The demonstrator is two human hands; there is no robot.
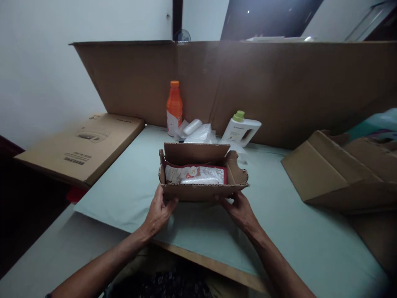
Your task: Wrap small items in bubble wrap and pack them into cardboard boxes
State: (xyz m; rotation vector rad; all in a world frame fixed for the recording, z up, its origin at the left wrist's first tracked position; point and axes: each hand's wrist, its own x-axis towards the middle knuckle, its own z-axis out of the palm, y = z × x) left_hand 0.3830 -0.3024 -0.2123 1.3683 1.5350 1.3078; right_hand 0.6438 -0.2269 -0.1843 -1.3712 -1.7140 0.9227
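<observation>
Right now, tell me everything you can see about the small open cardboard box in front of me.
The small cardboard box is brown corrugated board, open-topped, flaps up, its right flap torn ragged. It sits upright on the pale green table cover. A red-and-white packet lies inside. The left hand and right hand hold its near wall.

Count, head view:
- Hands: 2, left hand (159, 211) and right hand (238, 211).
- Small open cardboard box (201, 191): 1.
- Red-and-white packet (195, 174) inside it: 1.
- Orange bottle (174, 108): 1.
- White jug with green cap (241, 130): 1.
- Clear plastic wraps (198, 132): a small heap, exact number not readable.
- Flat printed carton (83, 147): 1.
- Folded cardboard piece (338, 174): 1.
- Upright cardboard sheet (279, 87): 1.
</observation>
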